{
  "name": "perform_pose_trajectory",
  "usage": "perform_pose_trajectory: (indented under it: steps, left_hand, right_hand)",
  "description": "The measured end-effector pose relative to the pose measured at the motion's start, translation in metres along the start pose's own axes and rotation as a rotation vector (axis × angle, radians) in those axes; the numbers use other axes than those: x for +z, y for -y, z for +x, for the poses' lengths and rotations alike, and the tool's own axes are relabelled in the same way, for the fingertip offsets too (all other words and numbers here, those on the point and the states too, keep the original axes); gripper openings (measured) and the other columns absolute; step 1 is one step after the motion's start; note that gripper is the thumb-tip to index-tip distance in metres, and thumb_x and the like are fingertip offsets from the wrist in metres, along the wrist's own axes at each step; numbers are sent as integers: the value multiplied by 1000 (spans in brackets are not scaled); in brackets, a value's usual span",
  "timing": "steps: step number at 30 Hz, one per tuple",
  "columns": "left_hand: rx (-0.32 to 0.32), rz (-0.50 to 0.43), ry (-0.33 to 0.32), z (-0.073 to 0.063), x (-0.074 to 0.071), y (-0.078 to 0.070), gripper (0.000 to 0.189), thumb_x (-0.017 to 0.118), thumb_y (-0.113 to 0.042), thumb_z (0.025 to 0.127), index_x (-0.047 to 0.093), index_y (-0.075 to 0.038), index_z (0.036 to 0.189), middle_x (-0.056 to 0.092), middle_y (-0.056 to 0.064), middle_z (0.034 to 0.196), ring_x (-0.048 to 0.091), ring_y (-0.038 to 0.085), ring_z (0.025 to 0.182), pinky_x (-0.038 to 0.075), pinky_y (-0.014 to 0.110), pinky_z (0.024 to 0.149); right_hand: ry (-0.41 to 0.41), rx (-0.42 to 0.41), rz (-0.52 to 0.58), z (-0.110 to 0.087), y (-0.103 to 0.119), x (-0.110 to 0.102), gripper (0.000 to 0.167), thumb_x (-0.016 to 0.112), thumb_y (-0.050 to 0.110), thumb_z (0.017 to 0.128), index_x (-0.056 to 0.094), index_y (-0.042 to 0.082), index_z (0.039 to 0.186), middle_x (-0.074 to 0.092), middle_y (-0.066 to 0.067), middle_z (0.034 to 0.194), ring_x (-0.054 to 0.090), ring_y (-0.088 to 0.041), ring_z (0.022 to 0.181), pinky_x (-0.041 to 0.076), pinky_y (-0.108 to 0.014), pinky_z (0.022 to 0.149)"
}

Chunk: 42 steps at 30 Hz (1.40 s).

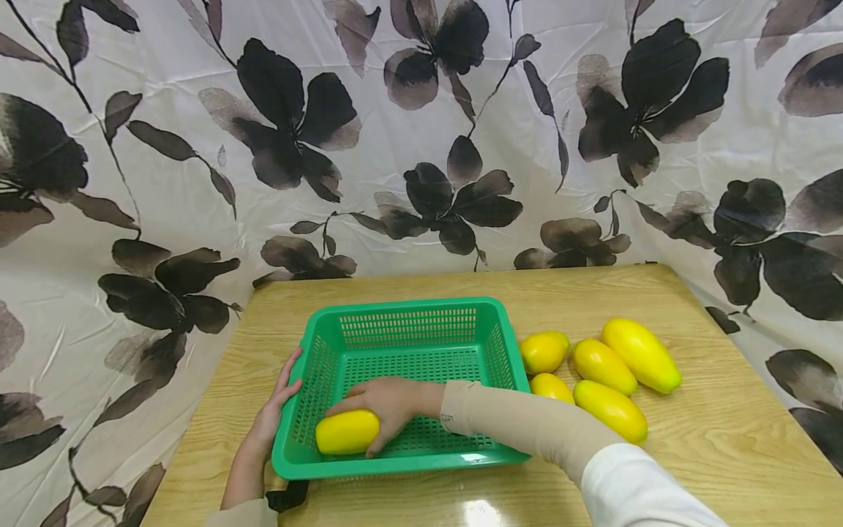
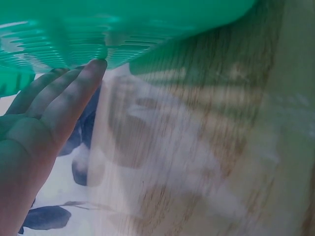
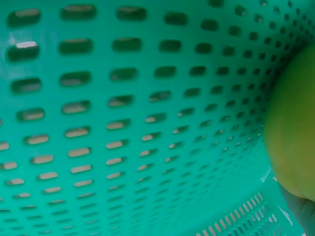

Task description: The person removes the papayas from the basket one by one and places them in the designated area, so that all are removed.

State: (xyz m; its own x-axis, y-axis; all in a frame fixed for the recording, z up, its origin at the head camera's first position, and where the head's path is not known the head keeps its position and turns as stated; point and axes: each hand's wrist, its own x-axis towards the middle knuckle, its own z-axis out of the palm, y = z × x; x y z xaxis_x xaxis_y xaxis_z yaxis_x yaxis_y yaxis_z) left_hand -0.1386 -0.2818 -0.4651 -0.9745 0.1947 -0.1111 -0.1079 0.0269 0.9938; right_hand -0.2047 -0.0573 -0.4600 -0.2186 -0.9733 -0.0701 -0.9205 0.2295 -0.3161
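A green plastic basket (image 1: 413,468) with slotted walls sits on the wooden table. Inside it, at the front left corner, my right hand (image 1: 388,404) grips a yellow mango (image 1: 347,432) from above and its right side. The right wrist view shows part of the mango (image 3: 295,128) close to the basket's perforated wall (image 3: 98,98). My left hand (image 1: 266,421) touches the basket's left side from outside. In the left wrist view, the fingers (image 2: 74,96) are fairly straight, with tips against the outer wall.
Several more yellow mangoes (image 1: 604,366) lie on the table (image 1: 711,439) right of the basket, the nearest ones close to its wall. A floral cloth (image 1: 421,132) hangs behind and along both sides. A small black object (image 1: 287,496) is beside the left wrist.
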Motion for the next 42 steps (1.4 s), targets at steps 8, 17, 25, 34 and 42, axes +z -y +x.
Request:
perform_pose_trajectory:
  steps: [8,17,25,34,42]
  left_hand:
    - [12,-2,-2,0,0,0,52,23,-28,101,-1,-30,147,-15,6,151,5,35,133,37,16,84]
    - [11,17,-8,-1,0,-1,52,24,-28,101,-1,-30,148,-15,4,151,3,32,133,33,15,86]
    - [23,17,7,0,0,-1,52,22,-27,101,-2,-29,148,-17,5,151,1,32,133,33,15,86]
    - [13,32,1,0,1,-2,52,22,-28,101,-2,-31,147,-16,4,151,0,32,133,26,27,94]
    - [6,39,6,0,2,-2,52,22,-28,101,-3,-30,147,-17,4,151,0,33,133,34,16,86]
  right_hand:
    - [-44,5,26,-1,-2,2,80,73,47,70,37,27,139,53,1,119,50,-5,95,42,-21,76]
    - [-69,11,81,-1,-4,1,78,72,47,72,39,24,139,54,0,121,50,-6,102,41,-20,80]
    - [-45,-7,58,0,-4,-2,79,72,46,72,38,23,139,53,-2,122,51,-7,101,42,-21,80]
    - [-70,-32,86,-1,1,-20,78,74,44,71,39,21,138,53,-2,122,50,-7,102,42,-20,80]
    - [-80,-6,80,-7,6,-40,79,73,46,71,40,23,138,53,0,122,49,-7,100,42,-20,77]
